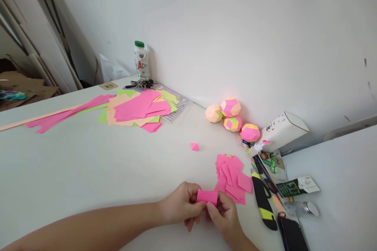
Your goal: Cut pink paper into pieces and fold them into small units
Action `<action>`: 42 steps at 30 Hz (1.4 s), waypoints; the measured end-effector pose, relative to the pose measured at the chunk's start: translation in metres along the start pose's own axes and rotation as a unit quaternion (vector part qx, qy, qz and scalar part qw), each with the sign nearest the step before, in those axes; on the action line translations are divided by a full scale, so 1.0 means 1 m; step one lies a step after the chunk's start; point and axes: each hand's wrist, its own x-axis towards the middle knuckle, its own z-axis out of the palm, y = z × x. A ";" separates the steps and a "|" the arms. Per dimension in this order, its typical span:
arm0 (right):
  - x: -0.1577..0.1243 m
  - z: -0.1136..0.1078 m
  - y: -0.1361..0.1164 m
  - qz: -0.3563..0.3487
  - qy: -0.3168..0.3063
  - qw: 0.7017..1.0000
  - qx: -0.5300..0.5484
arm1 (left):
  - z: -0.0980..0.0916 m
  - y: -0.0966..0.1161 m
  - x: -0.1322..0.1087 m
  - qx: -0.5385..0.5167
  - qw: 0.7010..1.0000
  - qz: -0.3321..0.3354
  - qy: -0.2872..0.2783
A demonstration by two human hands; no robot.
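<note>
Between both hands, just above the table, is a small pink paper rectangle (207, 196). My left hand (183, 203) pinches its left end between thumb and fingers. On the right end, the thumb and fingers of my right hand (225, 212) are closed too. Some fingertips are hidden behind the paper. Beyond my right hand lies a loose pile of pink paper pieces (232, 174). A small folded pink paper piece (194, 146) sits alone farther back on the table.
Several paper balls (230, 107) rest by the wall. Coloured paper sheets (138, 106) and long strips (67, 114) lie at the back left, near keys (141, 84) and a bottle (141, 62). On the right are a black-and-yellow case (263, 200), a jar (302, 208) and a phone (292, 233).
</note>
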 end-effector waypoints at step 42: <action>0.002 -0.006 0.007 0.042 0.074 0.992 0.094 | -0.005 -0.006 0.008 -0.102 0.995 0.018 0.005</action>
